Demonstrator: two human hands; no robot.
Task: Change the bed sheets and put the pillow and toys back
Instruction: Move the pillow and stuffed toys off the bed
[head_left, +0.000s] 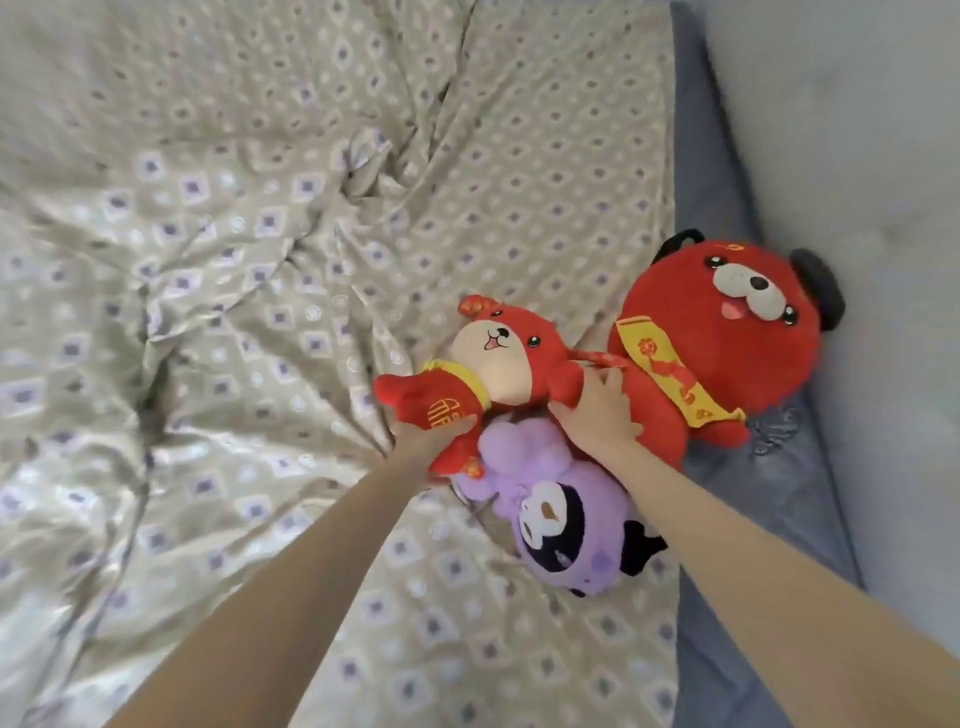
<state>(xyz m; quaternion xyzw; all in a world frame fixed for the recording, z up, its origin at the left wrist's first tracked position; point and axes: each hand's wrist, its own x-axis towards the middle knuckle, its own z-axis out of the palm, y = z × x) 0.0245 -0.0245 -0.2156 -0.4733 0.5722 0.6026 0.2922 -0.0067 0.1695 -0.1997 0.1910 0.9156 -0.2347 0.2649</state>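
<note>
A small red plush dog (498, 358) with a cream face lies on the beige patterned bed sheet (260, 260). My left hand (434, 434) grips its lower red body. My right hand (597, 410) holds the toy's other side, fingers spread against a big red plush bear (727, 322) with black ears and a yellow sash. A purple plush (545, 509) with a black and white face lies under both hands, partly hidden by my right forearm. No pillow is in view.
The sheet is wrinkled, with deep folds at the left and centre. A blue mattress edge (727, 493) runs along the right side of the bed. A pale wall (883, 156) stands directly behind the big bear.
</note>
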